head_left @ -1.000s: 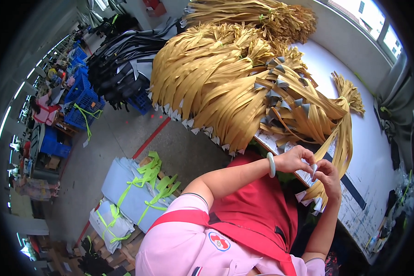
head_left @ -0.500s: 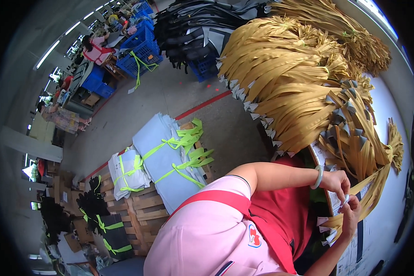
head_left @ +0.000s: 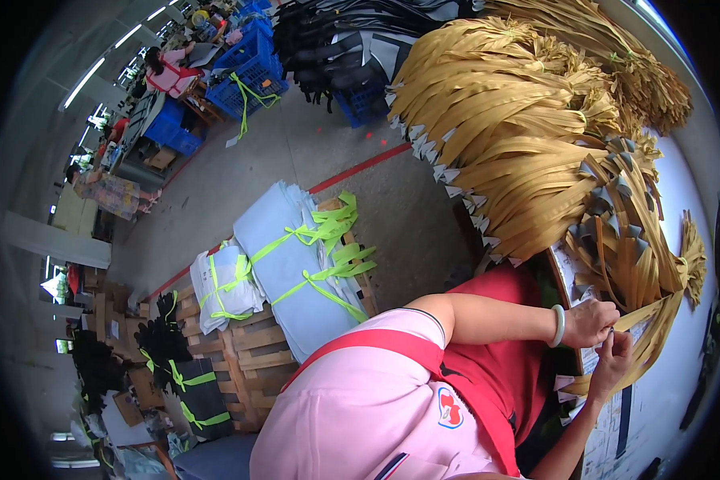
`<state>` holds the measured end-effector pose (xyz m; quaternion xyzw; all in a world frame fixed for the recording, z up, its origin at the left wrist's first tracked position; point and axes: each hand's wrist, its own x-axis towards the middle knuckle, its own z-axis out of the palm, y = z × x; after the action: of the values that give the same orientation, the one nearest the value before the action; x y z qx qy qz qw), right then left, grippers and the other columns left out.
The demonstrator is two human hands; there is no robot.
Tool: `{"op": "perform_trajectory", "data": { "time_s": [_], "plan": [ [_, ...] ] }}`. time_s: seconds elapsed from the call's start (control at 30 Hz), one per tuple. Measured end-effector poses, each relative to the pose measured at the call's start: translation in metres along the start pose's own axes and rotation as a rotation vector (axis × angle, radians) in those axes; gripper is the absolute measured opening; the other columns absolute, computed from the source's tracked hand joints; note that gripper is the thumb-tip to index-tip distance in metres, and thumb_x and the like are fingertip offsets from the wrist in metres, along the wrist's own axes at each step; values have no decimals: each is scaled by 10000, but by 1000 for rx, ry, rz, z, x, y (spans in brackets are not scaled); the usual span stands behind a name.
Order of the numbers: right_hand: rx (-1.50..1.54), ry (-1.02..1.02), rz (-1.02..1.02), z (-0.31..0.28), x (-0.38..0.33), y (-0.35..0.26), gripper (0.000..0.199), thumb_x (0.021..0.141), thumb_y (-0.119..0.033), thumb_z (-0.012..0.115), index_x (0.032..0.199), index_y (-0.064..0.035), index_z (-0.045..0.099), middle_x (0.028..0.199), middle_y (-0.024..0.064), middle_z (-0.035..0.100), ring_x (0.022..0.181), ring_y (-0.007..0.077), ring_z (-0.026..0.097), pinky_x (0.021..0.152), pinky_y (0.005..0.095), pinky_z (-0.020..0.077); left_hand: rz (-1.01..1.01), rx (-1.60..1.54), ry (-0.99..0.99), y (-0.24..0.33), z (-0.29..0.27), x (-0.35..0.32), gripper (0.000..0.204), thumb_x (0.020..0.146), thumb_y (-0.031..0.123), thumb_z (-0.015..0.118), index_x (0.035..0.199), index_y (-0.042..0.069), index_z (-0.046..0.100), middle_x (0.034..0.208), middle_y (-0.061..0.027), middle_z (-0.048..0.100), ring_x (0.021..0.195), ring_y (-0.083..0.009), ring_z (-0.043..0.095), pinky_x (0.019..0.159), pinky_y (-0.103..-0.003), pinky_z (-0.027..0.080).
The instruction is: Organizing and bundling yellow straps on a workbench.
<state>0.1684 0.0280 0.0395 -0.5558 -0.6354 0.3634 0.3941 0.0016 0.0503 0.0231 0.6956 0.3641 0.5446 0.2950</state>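
Note:
My left hand, with a pale bangle at the wrist, is closed in a pinch. Just below it, my right hand is also closed, its raised fingertips meeting those of the left. Whatever is between them is too small to make out. A golden-tan strap runs up to the fingers, though I cannot tell whether they grip it. More tan straps curve past my right hand, their white-tipped ends lying by the table edge. Above my hands sits a bundle of straps with grey end pieces.
Large tan strap bundles cover the far part of the white table. Tied light-blue sheets and a white bundle rest on a wooden pallet at left. Blue crates and people stand farther back.
Both hands have shifted slightly, and the whitish bit that showed between the fingertips is no longer visible. A strap now shows right at the fingers. The whole view has moved a little.

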Motion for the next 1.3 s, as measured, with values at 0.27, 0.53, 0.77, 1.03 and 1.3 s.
{"op": "perform_trajectory", "data": {
  "time_s": [0.27,0.53,0.77,1.03,1.3],
  "plan": [
    [119,60,-125,-13,-5,23,155,1015,-141,548,1099,-24,606,906,16,598,786,84,529,728,229,438,-284,-293,-465,-9,-28,19,190,770,117,740,918,-3,736,744,-133,647,749,-262,663,663,-374,502],
    [312,45,336,-26,-5,27,274,1017,-356,554,1041,-87,595,746,-21,550,729,49,499,701,201,411,18,95,-379,1,-23,13,160,797,217,708,796,60,739,807,-137,672,808,-329,664,712,-438,520],
    [251,-71,155,-24,-4,19,263,1016,-342,560,938,-95,604,735,-37,509,682,51,421,644,200,331,53,323,-551,10,-23,12,147,800,194,650,835,70,722,835,-133,703,829,-320,682,705,-441,535],
    [126,17,40,-23,3,21,261,1013,-302,568,883,-75,569,731,-47,429,676,49,365,640,218,307,108,327,-507,19,-21,9,139,789,178,629,806,75,722,823,-127,706,805,-330,685,687,-437,539],
    [134,6,74,-21,-1,42,273,1020,-305,557,852,-94,518,701,-49,400,644,46,344,596,224,282,110,418,-548,8,-5,-1,131,783,188,634,784,89,719,840,-115,696,823,-317,683,698,-432,538]
  ]
}}
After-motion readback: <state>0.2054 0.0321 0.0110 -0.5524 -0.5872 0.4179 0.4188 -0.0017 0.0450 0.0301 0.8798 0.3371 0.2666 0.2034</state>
